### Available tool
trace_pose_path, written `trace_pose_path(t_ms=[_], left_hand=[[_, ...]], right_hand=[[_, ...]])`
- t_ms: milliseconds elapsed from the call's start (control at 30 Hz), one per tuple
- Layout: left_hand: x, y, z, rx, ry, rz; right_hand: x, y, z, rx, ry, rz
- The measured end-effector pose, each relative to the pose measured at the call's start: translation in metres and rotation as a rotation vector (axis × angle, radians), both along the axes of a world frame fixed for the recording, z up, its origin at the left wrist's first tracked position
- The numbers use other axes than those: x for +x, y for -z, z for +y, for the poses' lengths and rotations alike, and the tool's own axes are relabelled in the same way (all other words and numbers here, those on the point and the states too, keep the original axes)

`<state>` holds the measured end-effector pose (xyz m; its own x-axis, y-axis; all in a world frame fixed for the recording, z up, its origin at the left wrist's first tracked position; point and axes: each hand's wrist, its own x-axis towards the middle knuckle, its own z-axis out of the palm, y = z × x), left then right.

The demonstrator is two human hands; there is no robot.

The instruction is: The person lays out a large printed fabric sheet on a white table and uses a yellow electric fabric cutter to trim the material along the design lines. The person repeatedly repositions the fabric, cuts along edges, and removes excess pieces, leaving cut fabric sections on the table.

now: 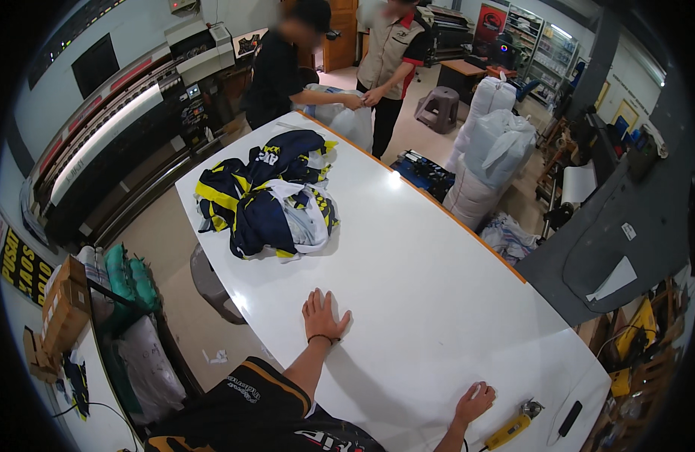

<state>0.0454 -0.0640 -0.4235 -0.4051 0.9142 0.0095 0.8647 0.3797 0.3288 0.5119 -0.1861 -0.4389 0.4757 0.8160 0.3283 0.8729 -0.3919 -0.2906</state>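
Note:
My left hand (324,316) lies palm down on the white table (408,301), fingers spread, with a dark bracelet at the wrist. It holds nothing. Beyond it is a loose heap of navy, yellow and white garments (264,218), apart from my fingers. Toward the near right, my right hand (476,401) rests on the tabletop with its fingers loosely bent and nothing visible in them. Beside that hand lies a yellow hand-held electric cutter (509,432) with a round metal head. A slim black object (570,419), its kind unclear, lies farther right.
Two people stand past the far table end, their hands on a pale plastic bag (340,113). Tall wrapped bundles (498,143) stand beyond the orange-edged side. A wide-format printer (106,135) is at left, a grey stool (212,282) beside the table, a grey panel (604,241) at right.

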Motion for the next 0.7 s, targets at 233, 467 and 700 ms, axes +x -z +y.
trace_pose_path(t_ms=[233, 467, 700], left_hand=[[-0.001, 0.002, 0.001, 0.0, -0.006, 0.002], [-0.002, 0.004, 0.001, -0.002, -0.007, 0.011], [0.002, 0.008, -0.009, 0.021, -0.011, -0.017]], right_hand=[[0.003, 0.009, 0.002, 0.042, 0.042, -0.002], [-0.002, 0.008, 0.0, 0.228, 0.046, 0.119], [0.007, -0.004, -0.005, 0.003, 0.01, -0.065]])
